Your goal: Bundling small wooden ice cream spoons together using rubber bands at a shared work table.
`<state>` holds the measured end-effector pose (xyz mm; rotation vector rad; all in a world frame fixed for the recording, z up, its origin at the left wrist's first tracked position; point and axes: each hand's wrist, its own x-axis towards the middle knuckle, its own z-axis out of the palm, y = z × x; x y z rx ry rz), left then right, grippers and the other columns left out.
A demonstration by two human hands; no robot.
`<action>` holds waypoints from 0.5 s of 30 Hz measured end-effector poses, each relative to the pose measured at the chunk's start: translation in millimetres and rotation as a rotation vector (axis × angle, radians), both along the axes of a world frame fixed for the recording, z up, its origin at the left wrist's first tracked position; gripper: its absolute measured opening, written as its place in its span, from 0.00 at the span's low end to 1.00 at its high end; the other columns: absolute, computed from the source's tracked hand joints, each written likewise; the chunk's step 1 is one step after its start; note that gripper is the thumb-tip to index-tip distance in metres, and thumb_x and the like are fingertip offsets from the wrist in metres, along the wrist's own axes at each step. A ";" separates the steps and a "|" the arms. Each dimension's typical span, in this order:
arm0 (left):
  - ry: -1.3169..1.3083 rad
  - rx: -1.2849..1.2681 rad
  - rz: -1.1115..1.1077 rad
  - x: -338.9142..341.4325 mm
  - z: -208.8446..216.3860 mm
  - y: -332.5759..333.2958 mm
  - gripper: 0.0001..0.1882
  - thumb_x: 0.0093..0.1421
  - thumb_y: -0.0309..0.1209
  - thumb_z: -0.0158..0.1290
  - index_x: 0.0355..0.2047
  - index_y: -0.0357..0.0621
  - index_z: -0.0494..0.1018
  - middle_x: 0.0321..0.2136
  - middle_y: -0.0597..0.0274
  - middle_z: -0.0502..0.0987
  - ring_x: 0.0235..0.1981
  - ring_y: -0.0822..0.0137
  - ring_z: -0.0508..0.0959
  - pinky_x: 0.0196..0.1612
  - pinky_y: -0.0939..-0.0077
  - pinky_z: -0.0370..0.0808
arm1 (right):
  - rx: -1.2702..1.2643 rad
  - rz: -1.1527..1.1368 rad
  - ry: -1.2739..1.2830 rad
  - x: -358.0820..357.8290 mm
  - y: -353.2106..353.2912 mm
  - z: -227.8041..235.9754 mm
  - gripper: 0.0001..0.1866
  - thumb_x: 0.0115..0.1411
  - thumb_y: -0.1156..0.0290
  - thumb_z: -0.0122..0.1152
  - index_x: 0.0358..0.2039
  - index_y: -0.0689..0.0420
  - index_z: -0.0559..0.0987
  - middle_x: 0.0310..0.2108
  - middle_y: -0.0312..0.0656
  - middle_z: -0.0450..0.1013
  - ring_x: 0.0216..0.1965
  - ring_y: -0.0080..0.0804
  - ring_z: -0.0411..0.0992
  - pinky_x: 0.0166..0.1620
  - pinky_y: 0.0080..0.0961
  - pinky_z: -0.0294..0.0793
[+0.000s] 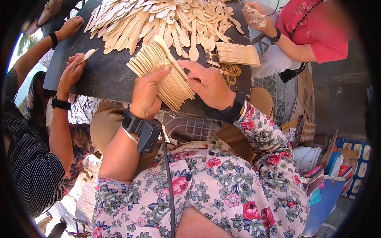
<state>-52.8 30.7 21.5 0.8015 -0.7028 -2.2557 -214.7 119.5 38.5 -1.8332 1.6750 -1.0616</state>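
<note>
My left hand [149, 93] is closed around a thick stack of flat wooden spoons [168, 79], thumb across its upper face. The stack is fanned and tilted above the near edge of a dark table [107, 85]. At its right side, the fingers of my right hand [210, 85] are curled against the outermost spoon [164, 47], whose rounded bowl sticks up past the others. Just beyond the stack lies a large loose pile of wooden spoons [158, 18]. Right of my right hand are tan rubber bands [231, 74] and a neat bundle of wooden pieces [238, 54].
On the left, a person in a striped shirt [33, 158] holds a wooden spoon [89, 54] over the table. Across at the right, a person in a pink top [305, 35] holds a handful of spoons [255, 16]. A blue container [325, 202] with mixed items stands at lower right.
</note>
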 end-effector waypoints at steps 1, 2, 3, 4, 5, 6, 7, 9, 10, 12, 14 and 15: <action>0.000 0.000 -0.002 -0.2 -0.3 0.3 0.13 0.59 0.23 0.54 0.45 0.34 0.72 0.40 0.56 0.78 0.39 0.64 0.80 0.44 0.70 0.78 | -0.080 -0.011 0.032 0.9 1.1 -7.5 0.23 0.55 0.77 0.52 0.53 0.58 0.71 0.25 0.50 0.73 0.26 0.45 0.74 0.30 0.33 0.73; -0.006 0.009 -0.009 -0.3 -0.4 0.6 0.13 0.60 0.23 0.54 0.46 0.34 0.72 0.40 0.56 0.78 0.39 0.64 0.80 0.44 0.70 0.78 | -0.160 -0.022 0.064 1.5 2.5 -12.0 0.23 0.55 0.78 0.52 0.53 0.60 0.70 0.26 0.51 0.74 0.27 0.46 0.75 0.31 0.33 0.74; -0.014 0.017 -0.014 0.1 -0.5 1.1 0.13 0.60 0.23 0.53 0.46 0.34 0.72 0.40 0.56 0.78 0.39 0.64 0.80 0.44 0.70 0.78 | -0.159 -0.022 0.063 2.5 4.1 -12.9 0.23 0.55 0.78 0.52 0.53 0.60 0.70 0.26 0.51 0.74 0.27 0.46 0.75 0.31 0.33 0.74; -0.015 0.018 -0.014 0.1 -0.4 1.2 0.13 0.60 0.23 0.53 0.46 0.34 0.72 0.40 0.56 0.78 0.39 0.64 0.80 0.44 0.70 0.78 | -0.191 -0.005 0.130 3.3 5.9 -13.6 0.24 0.54 0.79 0.52 0.54 0.62 0.69 0.27 0.51 0.74 0.28 0.47 0.75 0.31 0.34 0.74; -0.019 0.022 -0.020 -0.3 -0.1 1.1 0.13 0.60 0.23 0.53 0.46 0.33 0.72 0.40 0.55 0.78 0.39 0.64 0.80 0.44 0.70 0.78 | -0.223 0.012 0.198 4.0 7.9 -14.1 0.26 0.53 0.79 0.51 0.55 0.64 0.67 0.29 0.52 0.74 0.28 0.48 0.75 0.31 0.35 0.75; -0.022 0.027 -0.026 -0.6 -0.6 1.2 0.14 0.60 0.24 0.53 0.46 0.33 0.73 0.40 0.55 0.78 0.39 0.64 0.80 0.44 0.70 0.78 | -0.221 0.011 0.197 4.8 10.3 -13.1 0.26 0.53 0.79 0.51 0.55 0.64 0.67 0.29 0.52 0.74 0.28 0.48 0.75 0.31 0.35 0.75; -0.023 0.029 -0.027 -0.9 -1.3 1.3 0.14 0.60 0.24 0.53 0.46 0.33 0.73 0.40 0.55 0.78 0.39 0.64 0.80 0.44 0.70 0.78 | -0.175 0.028 0.299 5.7 12.7 -10.1 0.28 0.51 0.80 0.51 0.56 0.65 0.66 0.29 0.52 0.73 0.28 0.48 0.75 0.31 0.36 0.75; -0.043 -0.013 -0.054 -1.4 -2.8 0.8 0.13 0.60 0.24 0.53 0.45 0.33 0.73 0.40 0.55 0.78 0.39 0.64 0.80 0.44 0.70 0.77 | -0.128 0.045 0.399 8.8 16.0 -4.1 0.30 0.50 0.81 0.51 0.57 0.67 0.64 0.29 0.52 0.73 0.28 0.49 0.74 0.30 0.37 0.75; -0.045 -0.012 -0.055 -1.4 -4.3 -0.1 0.13 0.60 0.24 0.53 0.45 0.33 0.73 0.40 0.55 0.78 0.39 0.64 0.80 0.44 0.70 0.77 | -0.062 0.058 0.428 10.7 17.0 -1.0 0.31 0.52 0.81 0.52 0.59 0.66 0.63 0.32 0.53 0.74 0.29 0.50 0.75 0.31 0.37 0.75; -0.088 -0.023 -0.043 -1.0 -8.7 -2.5 0.13 0.59 0.23 0.53 0.45 0.33 0.73 0.40 0.55 0.78 0.39 0.64 0.80 0.44 0.71 0.77 | 0.005 0.070 0.456 13.5 17.8 5.7 0.32 0.53 0.80 0.53 0.61 0.65 0.62 0.36 0.54 0.74 0.31 0.51 0.75 0.32 0.37 0.76; -0.085 -0.016 -0.034 -1.1 -10.5 -3.4 0.13 0.59 0.23 0.53 0.45 0.33 0.73 0.40 0.55 0.78 0.39 0.64 0.80 0.44 0.71 0.77 | 0.064 0.098 0.472 15.3 18.0 10.8 0.33 0.54 0.79 0.54 0.61 0.66 0.59 0.34 0.55 0.74 0.31 0.52 0.75 0.33 0.39 0.75; -0.080 -0.009 -0.025 -1.6 -10.8 -3.1 0.13 0.59 0.23 0.53 0.45 0.33 0.73 0.40 0.55 0.78 0.39 0.64 0.80 0.44 0.72 0.77 | 0.065 0.096 0.471 14.7 17.8 8.9 0.33 0.54 0.79 0.54 0.61 0.66 0.59 0.34 0.55 0.74 0.31 0.52 0.75 0.33 0.39 0.75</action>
